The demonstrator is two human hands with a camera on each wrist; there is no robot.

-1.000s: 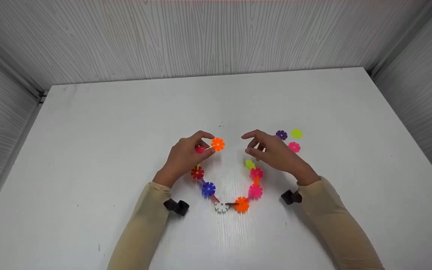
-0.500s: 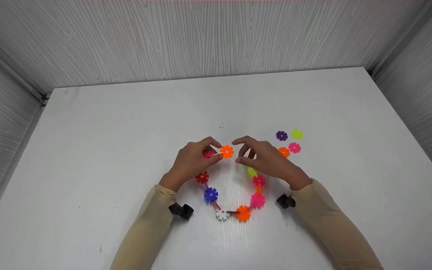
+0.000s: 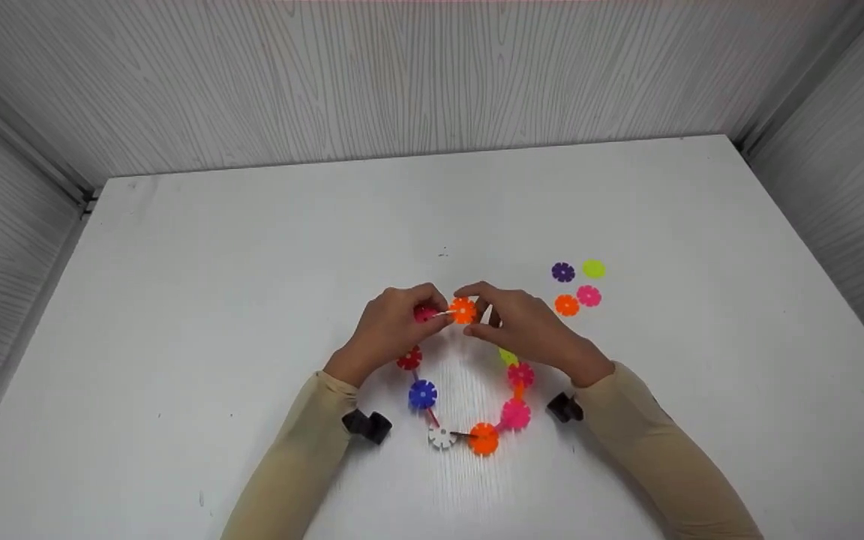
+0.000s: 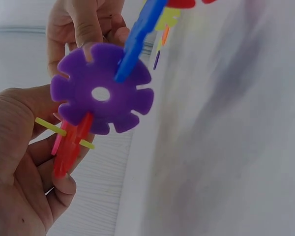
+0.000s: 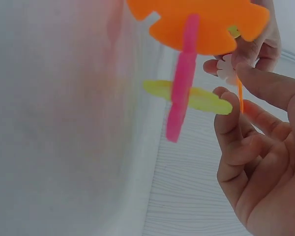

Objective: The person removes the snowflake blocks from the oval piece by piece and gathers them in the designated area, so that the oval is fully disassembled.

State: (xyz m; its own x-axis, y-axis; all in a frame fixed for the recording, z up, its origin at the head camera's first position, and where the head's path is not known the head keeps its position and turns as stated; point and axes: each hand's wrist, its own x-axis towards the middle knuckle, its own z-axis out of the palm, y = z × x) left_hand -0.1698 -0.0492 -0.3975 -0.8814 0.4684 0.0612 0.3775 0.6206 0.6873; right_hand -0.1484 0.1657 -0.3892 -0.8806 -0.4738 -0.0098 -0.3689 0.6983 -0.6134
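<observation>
A chain of slotted plastic snowflake discs curves in a horseshoe on the table between the two hands. My left hand (image 3: 391, 330) pinches its far left end at a white disc (image 3: 442, 313), beside a pink disc (image 3: 424, 314). At the tip is an orange disc (image 3: 463, 310), with my right hand's (image 3: 526, 322) thumb and index finger at its edges. The chain's other end, a yellow disc (image 3: 508, 356), lies under the right hand. In the left wrist view a purple disc (image 4: 76, 86) joins blue and red ones. The right wrist view shows a pink disc (image 5: 179, 93) crossing the yellow one.
Loose discs lie to the right of the right hand: purple (image 3: 563, 272), lime (image 3: 594, 268), pink (image 3: 589, 295) and orange (image 3: 567, 305). The white table (image 3: 252, 247) meets a wood-grained panel (image 3: 402, 82) at the back. Black wrist mounts (image 3: 367, 426) stick inward from both sleeves.
Both hands have come together and nearer the body. The left hand carried the chain's orange end rightward, and the right hand's fingers closed in around that disc. The chain's near part slid toward the body.
</observation>
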